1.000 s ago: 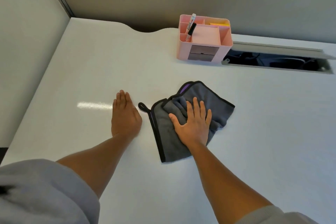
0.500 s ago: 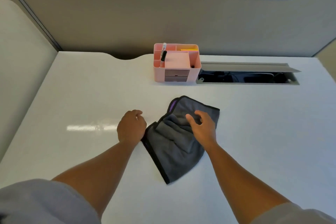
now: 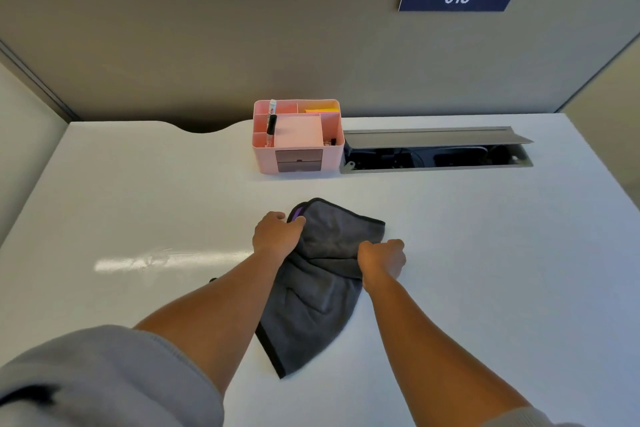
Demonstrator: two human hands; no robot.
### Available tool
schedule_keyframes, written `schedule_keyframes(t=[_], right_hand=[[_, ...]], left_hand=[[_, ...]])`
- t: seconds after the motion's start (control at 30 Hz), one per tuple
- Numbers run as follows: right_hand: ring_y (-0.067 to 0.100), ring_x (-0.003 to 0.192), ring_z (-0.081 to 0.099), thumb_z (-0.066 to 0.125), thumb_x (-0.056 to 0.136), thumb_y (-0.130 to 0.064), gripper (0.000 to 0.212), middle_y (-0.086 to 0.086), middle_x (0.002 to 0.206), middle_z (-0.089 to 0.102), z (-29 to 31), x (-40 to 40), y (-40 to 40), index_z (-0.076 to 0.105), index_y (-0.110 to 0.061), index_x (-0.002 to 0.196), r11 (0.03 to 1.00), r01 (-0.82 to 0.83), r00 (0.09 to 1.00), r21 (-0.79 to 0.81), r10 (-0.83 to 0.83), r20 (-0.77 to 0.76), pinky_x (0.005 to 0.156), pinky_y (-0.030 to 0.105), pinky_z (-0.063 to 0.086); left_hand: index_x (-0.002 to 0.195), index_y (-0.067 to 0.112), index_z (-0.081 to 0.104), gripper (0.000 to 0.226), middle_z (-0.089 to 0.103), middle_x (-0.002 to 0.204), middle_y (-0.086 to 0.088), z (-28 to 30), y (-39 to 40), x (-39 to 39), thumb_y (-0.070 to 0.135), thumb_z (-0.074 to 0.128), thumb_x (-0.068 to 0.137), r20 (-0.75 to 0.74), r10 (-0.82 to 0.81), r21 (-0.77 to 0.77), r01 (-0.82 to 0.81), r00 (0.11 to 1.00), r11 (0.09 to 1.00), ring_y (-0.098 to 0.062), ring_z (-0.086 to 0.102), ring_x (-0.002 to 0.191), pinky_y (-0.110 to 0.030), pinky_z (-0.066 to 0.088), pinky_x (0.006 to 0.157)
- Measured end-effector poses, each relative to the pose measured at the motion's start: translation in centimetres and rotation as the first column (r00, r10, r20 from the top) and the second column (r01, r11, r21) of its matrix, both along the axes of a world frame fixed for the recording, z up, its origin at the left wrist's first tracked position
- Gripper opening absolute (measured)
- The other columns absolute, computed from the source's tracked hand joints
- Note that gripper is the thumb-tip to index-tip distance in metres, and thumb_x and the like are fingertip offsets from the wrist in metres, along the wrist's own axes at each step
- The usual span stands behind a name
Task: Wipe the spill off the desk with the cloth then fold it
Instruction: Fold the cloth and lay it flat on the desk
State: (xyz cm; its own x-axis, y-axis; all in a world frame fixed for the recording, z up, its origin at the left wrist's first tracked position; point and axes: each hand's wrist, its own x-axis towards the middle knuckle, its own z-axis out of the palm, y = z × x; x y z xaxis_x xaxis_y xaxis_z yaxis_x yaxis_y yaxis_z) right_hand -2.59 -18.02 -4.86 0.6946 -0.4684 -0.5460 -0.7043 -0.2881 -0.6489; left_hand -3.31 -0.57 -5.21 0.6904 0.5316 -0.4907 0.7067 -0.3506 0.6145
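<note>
Left hand [image 3: 277,234] grasping grey cloth [image 3: 313,305] at far-left corner; right hand [image 3: 382,258] grasping right edge. Cloth rumpled on white tabletop [image 3: 485,236], centre. Pink organiser [image 3: 298,137] at 12 o'clock, well apart; open cable tray [image 3: 436,152] at 1 o'clock.

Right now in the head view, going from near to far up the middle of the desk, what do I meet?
Grey cloth held by both hands, left hand and right hand → bare desk → pink organizer → grey partition.
</note>
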Motion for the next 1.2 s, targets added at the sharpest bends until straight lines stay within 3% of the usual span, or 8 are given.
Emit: schedule_keyframes(t=[0.07, 0.17, 0.37, 0.53, 0.63, 0.87, 1.07, 1.2], right_hand=[[0.025, 0.080, 0.058, 0.058, 0.086, -0.007, 0.025, 0.017, 0.118, 0.058, 0.3, 0.6, 0.1, 0.049, -0.005, 0.109, 0.993, 0.072, 0.997, 0.091, -0.069, -0.033, 0.064, 0.034, 0.052], [0.018, 0.080, 0.053, 0.059, 0.093, -0.022, 0.029, 0.012, 0.115, 0.064, 0.5, 1.4, 0.2, 0.062, -0.005, 0.115, 0.995, -0.059, 0.998, 0.075, 0.056, 0.036, 0.073, 0.031, 0.048], [0.016, 0.090, 0.055, 0.052, 0.100, -0.031, 0.029, 0.006, 0.112, 0.066, 2.6, 3.1, 0.8, 0.064, -0.014, 0.120, 0.991, -0.100, 0.962, 0.092, 0.072, 0.264, 0.080, 0.030, 0.045], [0.024, 0.107, 0.062, 0.050, 0.102, -0.033, 0.031, 0.008, 0.124, 0.065, 6.5, 5.0, 1.0, 0.060, -0.016, 0.127, 0.992, -0.049, 0.915, 0.112, 0.000, 0.403, 0.086, 0.032, 0.049], [0.026, 0.110, 0.063, 0.051, 0.102, -0.032, 0.031, 0.007, 0.123, 0.066, 9.4, 6.0, 0.9, 0.059, -0.016, 0.127, 0.987, -0.053, 0.868, 0.150, -0.029, 0.496, 0.087, 0.034, 0.053], [0.011, 0.080, 0.061, 0.055, 0.100, -0.032, 0.021, -0.005, 0.093, 0.064, 17.0, 6.4, 0.6, 0.064, -0.017, 0.111, 0.987, -0.052, 0.694, 0.150, -0.073, 0.716, 0.063, 0.019, 0.047], [0.003, 0.078, 0.059, 0.058, 0.099, -0.032, 0.014, -0.009, 0.091, 0.065, 22.9, 4.2, -0.1, 0.063, -0.020, 0.105, 0.974, -0.130, 0.531, 0.188, -0.091, 0.843, 0.058, 0.004, 0.047], [0.002, 0.075, 0.057, 0.061, 0.095, -0.029, 0.011, -0.010, 0.084, 0.063, 22.4, 1.3, -0.9, 0.065, -0.019, 0.097, 0.961, -0.168, 0.544, 0.219, -0.095, 0.834, 0.057, 0.001, 0.043]], left_hand=[[0.117, 0.014, 0.061, 0.059, 0.065, 0.117, -0.003, 0.0, -0.4, 0.5, 0.058, 0.066, 0.079, -0.049, -0.036, 0.015, 0.036, 0.998, 0.999, -0.021, 0.060, 0.096, -0.033, 0.050, 0.081], [0.089, 0.009, 0.068, 0.055, 0.070, 0.086, -0.009, 0.3, -0.9, 1.4, 0.061, 0.072, 0.071, -0.084, -0.058, 0.004, 0.058, 0.995, 0.998, -0.019, 0.060, 0.069, -0.028, 0.043, 0.057], [0.067, 0.014, 0.059, 0.045, 0.063, 0.073, -0.003, 3.3, -0.3, 3.0, 0.056, 0.070, 0.079, -0.011, -0.075, -0.003, 0.074, 0.997, 0.997, -0.019, 0.060, 0.068, -0.028, 0.040, 0.056], [0.080, 0.027, 0.060, 0.018, 0.062, 0.085, 0.009, 7.5, 1.2, 3.9, 0.042, 0.066, 0.088, 0.256, 0.032, -0.141, 0.004, 0.966, 0.990, -0.016, 0.060, 0.081, -0.029, 0.050, 0.083], [0.092, 0.020, 0.065, 0.019, 0.066, 0.095, 0.004, 10.7, 1.7, 3.9, 0.039, 0.060, 0.093, 0.389, 0.025, -0.165, 0.043, 0.921, 0.985, -0.019, 0.064, 0.089, -0.028, 0.054, 0.081], [0.091, 0.013, 0.072, 0.025, 0.071, 0.099, -0.011, 18.1, 1.1, 2.5, 0.033, 0.059, 0.095, 0.640, 0.077, -0.234, 0.099, 0.764, 0.967, -0.028, 0.067, 0.095, -0.041, 0.058, 0.086], [0.090, 0.019, 0.073, 0.017, 0.073, 0.090, 0.001, 22.7, 0.1, 0.7, 0.031, 0.061, 0.094, 0.764, 0.231, -0.395, 0.153, 0.602, 0.906, -0.017, 0.068, 0.088, -0.035, 0.060, 0.080], [0.081, 0.019, 0.072, 0.015, 0.071, 0.083, 0.001, 22.0, 0.6, -1.6, 0.028, 0.065, 0.090, 0.703, 0.206, -0.453, 0.205, 0.681, 0.868, -0.015, 0.066, 0.078, -0.029, 0.056, 0.067]])
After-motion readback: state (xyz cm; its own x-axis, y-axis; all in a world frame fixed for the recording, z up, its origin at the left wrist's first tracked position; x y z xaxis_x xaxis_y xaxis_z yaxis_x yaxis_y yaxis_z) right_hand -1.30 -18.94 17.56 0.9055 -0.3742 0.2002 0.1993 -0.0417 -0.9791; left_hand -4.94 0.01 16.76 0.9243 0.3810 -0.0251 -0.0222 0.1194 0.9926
